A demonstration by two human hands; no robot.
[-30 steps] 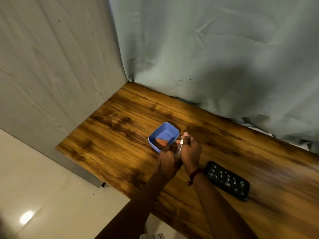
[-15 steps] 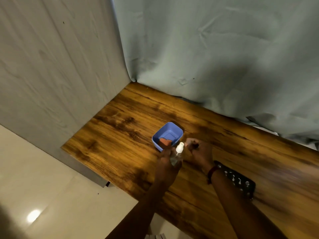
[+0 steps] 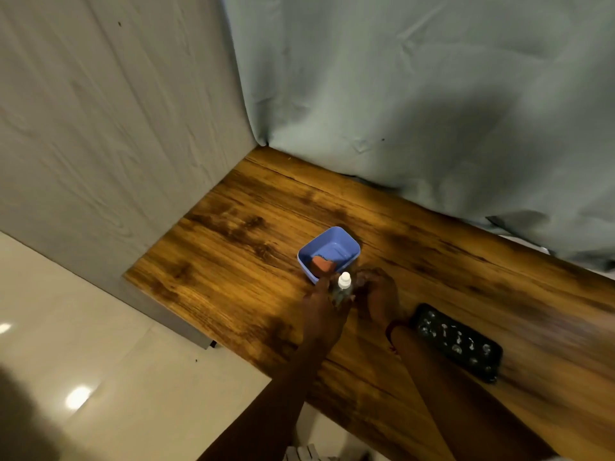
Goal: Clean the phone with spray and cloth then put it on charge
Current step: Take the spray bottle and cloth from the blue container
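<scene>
Head view: a person's left hand point(image 3: 327, 302) grips a small clear spray bottle point(image 3: 342, 291) upright by its body, white nozzle on top, just above a wooden worktop point(image 3: 233, 261). At the bottle's 3 o'clock the right hand point(image 3: 379, 296) hangs with fingers curled downward; whether it holds anything cannot be told, as the frame is dim and blurred there. Touching or nearly touching the bottle at 11 o'clock sits a blue tub point(image 3: 329, 252) with a reddish cloth point(image 3: 322, 265) lying inside. The phone point(image 3: 457, 341), dark and speckled with pale spots, lies flat at the bottle's 4 o'clock, just beyond the right wrist and apart from both hands.

The step in hand looks to be readying the spray. Done well, it likely means turning the nozzle toward the phone, holding it close above the glass, and giving a light mist rather than a soaking, with the cloth fetched from the tub at once.

Room is open across the worktop toward 12 and 9 o'clock. The worktop's near edge runs close below the hands and phone, with tiled floor point(image 3: 116, 377) beyond. A grey curtain point(image 3: 399, 94) closes the far side and a pale wall point(image 3: 100, 128) the left.
</scene>
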